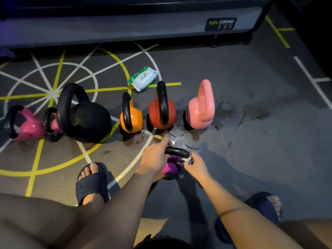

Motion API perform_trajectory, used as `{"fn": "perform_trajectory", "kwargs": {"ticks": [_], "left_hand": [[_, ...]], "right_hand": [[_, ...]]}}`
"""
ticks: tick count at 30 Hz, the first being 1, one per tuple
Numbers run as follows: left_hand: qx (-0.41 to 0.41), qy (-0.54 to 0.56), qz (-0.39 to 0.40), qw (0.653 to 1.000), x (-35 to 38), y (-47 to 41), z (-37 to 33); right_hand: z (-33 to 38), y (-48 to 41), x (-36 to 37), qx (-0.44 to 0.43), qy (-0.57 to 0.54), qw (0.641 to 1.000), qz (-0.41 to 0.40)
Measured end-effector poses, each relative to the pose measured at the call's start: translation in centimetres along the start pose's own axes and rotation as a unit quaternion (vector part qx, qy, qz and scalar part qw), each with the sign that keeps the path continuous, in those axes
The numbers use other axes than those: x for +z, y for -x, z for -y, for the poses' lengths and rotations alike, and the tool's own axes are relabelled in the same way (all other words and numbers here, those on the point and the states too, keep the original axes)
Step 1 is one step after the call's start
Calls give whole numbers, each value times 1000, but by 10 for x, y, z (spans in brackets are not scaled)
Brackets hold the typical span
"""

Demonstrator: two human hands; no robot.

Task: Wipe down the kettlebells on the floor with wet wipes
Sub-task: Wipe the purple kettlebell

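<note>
A small purple kettlebell (171,167) with a black handle stands on the floor between my feet. My left hand (155,155) grips the left end of its handle. My right hand (196,165) holds a white wet wipe (187,159) wrapped against the right end of the handle. Behind it stands a row of kettlebells: pink (202,108), red (162,109), orange (131,116), large black (84,114) and two magenta ones (28,124) at the left. A pack of wet wipes (142,78) lies on the floor behind the row.
A grey bench or machine base (125,27) with a "Body Strong" label runs along the back. Wet patches (224,112) mark the floor right of the pink kettlebell. My sandalled feet (91,182) stand at either side. Yellow and white lines cross the floor.
</note>
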State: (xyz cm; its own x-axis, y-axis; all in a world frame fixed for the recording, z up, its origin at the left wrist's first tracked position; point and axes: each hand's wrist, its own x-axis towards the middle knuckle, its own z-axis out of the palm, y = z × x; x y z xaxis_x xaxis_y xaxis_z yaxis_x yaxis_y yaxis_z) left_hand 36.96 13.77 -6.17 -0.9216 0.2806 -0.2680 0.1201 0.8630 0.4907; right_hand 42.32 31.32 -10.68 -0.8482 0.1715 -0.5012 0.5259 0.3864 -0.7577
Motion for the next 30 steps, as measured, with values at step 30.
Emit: {"fn": "perform_trajectory", "kwargs": {"ticks": [30], "left_hand": [[15,-41,37,998,1,20,-19]], "right_hand": [[1,6,2,-58,125,990,-30]]}}
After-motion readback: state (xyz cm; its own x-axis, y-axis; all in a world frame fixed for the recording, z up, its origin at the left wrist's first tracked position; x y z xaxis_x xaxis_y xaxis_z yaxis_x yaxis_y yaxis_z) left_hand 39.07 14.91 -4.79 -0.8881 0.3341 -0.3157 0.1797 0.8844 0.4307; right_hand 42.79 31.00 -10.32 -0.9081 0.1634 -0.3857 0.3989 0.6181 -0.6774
